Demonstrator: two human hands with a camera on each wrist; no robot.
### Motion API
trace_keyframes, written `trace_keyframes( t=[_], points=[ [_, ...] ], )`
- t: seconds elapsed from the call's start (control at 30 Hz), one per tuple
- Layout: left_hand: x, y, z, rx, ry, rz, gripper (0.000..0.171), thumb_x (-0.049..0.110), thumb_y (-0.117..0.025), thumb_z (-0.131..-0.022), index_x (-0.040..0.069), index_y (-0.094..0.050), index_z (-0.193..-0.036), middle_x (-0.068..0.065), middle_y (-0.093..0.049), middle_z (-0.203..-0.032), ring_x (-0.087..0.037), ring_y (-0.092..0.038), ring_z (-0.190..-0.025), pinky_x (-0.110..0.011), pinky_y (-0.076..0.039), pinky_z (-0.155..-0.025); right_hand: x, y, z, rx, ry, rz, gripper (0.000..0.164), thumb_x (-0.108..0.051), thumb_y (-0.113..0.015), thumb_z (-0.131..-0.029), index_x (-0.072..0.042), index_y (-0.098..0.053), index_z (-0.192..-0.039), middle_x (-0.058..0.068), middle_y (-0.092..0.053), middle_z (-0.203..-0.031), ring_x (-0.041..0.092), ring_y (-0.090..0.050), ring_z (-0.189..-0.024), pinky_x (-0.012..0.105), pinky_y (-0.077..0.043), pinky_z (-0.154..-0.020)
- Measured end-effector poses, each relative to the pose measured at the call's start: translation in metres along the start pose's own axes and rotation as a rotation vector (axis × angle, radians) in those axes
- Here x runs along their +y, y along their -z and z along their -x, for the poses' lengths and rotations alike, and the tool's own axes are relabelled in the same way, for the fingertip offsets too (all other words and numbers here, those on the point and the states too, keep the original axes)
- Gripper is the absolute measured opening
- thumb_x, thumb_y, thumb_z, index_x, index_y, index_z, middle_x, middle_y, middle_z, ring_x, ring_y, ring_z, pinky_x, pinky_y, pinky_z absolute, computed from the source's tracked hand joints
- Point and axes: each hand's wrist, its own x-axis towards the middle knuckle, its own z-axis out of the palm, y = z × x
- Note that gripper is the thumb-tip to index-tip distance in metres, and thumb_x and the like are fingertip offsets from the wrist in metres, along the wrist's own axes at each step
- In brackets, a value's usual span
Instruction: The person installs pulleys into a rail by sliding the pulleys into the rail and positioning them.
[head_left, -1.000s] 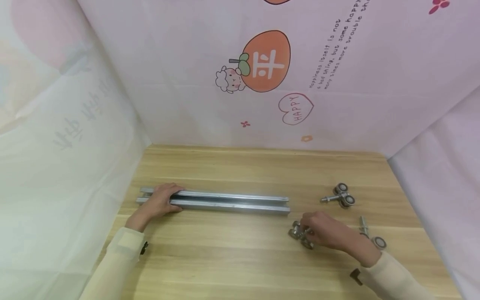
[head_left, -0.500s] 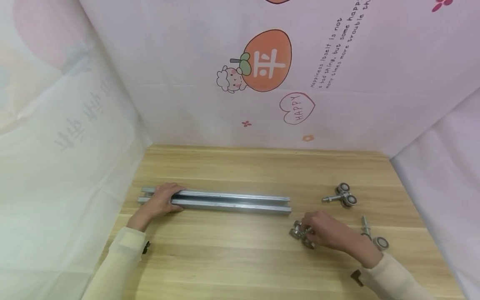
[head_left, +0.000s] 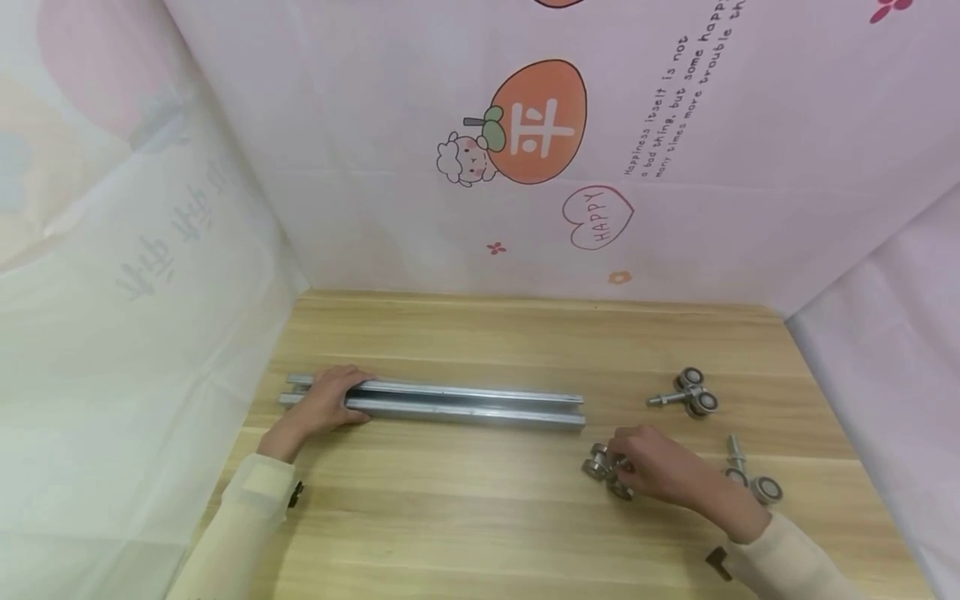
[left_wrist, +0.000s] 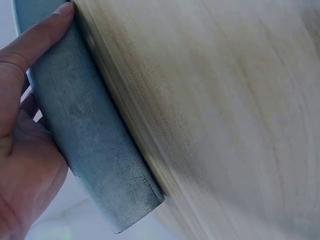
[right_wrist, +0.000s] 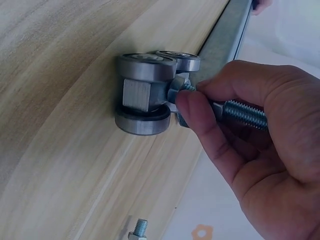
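Observation:
A long silver metal channel rail lies on the wooden table, its open slot facing up. Near its left end, my left hand grips it across the top; in the left wrist view the thumb lies along the rail's side wall. Off the rail's right end, my right hand pinches the bolt of a roller trolley. The right wrist view shows thumb and finger at the nut on the threaded bolt, with bearing wheels beyond the fingertips. The trolley is apart from the rail.
A second roller trolley lies farther back on the right. A third trolley sits beside the right forearm, its bolt pointing away. Printed cloth walls the table at the back and both sides.
The head view has shifted very slightly. Both hands, the rail and the trolleys keep their places.

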Motion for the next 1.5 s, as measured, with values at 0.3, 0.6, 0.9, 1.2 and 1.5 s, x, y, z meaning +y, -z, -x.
trace_keyframes(
  t=[0.3, 0.6, 0.9, 1.2, 1.5],
  points=[
    [0.001, 0.002, 0.001, 0.008, 0.004, -0.001, 0.066, 0.017, -0.095, -0.077, 0.001, -0.067, -0.134, -0.020, -0.070, -0.127, -0.043, -0.061, -0.121, -0.064, -0.039, -0.106, 0.000, 0.004, -0.002, 0.031, 0.010, 0.046, 0.024, 0.005, -0.083, -0.076, -0.011, -0.077, -0.091, -0.003, -0.073, -0.084, -0.003, -0.060, -0.070, 0.016, -0.056, -0.061],
    [0.002, -0.001, 0.001, 0.014, -0.005, 0.005, 0.066, 0.019, -0.096, -0.077, 0.002, -0.068, -0.134, -0.016, -0.071, -0.123, -0.038, -0.063, -0.116, -0.061, -0.040, -0.104, 0.007, 0.013, -0.004, 0.052, 0.013, 0.123, 0.026, 0.011, -0.078, -0.074, -0.010, -0.077, -0.089, 0.000, -0.074, -0.086, 0.003, -0.065, -0.071, 0.017, -0.056, -0.062],
    [0.000, -0.003, 0.000, 0.017, -0.005, 0.010, 0.066, 0.017, -0.096, -0.076, 0.001, -0.068, -0.133, -0.017, -0.071, -0.123, -0.039, -0.063, -0.115, -0.061, -0.040, -0.103, 0.011, 0.025, -0.009, 0.070, 0.024, 0.137, 0.024, 0.011, -0.079, -0.073, -0.009, -0.077, -0.086, -0.001, -0.073, -0.081, -0.002, -0.058, -0.067, 0.017, -0.054, -0.058],
    [0.002, 0.002, 0.001, 0.020, -0.010, 0.001, 0.065, 0.017, -0.096, -0.076, 0.001, -0.068, -0.133, -0.016, -0.071, -0.122, -0.039, -0.063, -0.116, -0.061, -0.041, -0.102, 0.018, 0.035, -0.014, 0.079, 0.001, 0.138, 0.024, 0.011, -0.077, -0.072, -0.008, -0.076, -0.086, -0.004, -0.070, -0.079, -0.004, -0.054, -0.065, 0.017, -0.053, -0.056],
    [0.003, 0.002, 0.000, 0.016, -0.011, -0.001, 0.065, 0.016, -0.095, -0.076, 0.001, -0.068, -0.133, -0.017, -0.071, -0.122, -0.039, -0.064, -0.115, -0.061, -0.042, -0.102, 0.022, 0.040, -0.022, 0.068, -0.042, 0.137, 0.023, 0.011, -0.079, -0.075, -0.007, -0.078, -0.091, -0.002, -0.071, -0.082, -0.003, -0.057, -0.067, 0.017, -0.055, -0.059]
  ],
)
